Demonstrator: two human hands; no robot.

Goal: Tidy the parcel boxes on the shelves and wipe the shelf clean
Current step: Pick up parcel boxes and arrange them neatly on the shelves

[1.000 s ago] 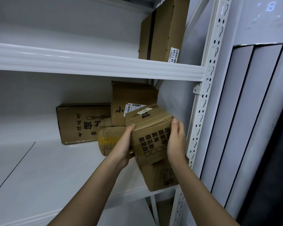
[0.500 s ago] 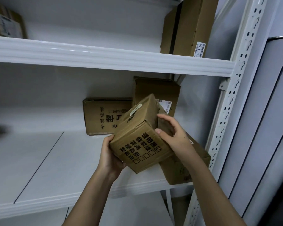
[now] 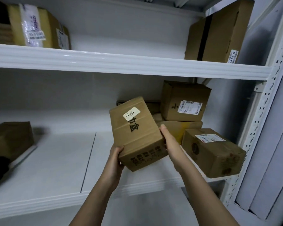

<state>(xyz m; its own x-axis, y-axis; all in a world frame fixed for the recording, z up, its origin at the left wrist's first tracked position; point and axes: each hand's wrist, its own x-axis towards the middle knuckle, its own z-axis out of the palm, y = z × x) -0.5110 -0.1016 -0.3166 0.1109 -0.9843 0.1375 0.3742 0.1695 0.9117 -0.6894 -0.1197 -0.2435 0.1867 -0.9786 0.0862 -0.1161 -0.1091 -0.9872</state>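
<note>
Two hands share one load: my left hand [image 3: 117, 158] curls its fingers round the near lower corner of the small brown cardboard parcel box with black printed characters [image 3: 136, 132], while my right hand [image 3: 169, 141] lies flat against its right side, fingers straight, pressing inward. That box is tilted and lifted clear of the white metal shelf board [image 3: 55, 168].

I judge the step is carrying it to a tidy spot. To do it well I would keep the flat palm pressing, level the box before lowering, and set it square on the bare board to the left of the grip.

Counting parcels: one held; right of the grip, a labelled box on top [image 3: 185, 101], a flat yellow-taped one [image 3: 178, 128] beneath, a battered one [image 3: 214, 152] at the shelf's edge, plus another partly hidden behind. Far left, one dark box [image 3: 10, 137]. Above, two more, one plastic-wrapped [image 3: 38, 28] and one tall [image 3: 219, 33].
</note>
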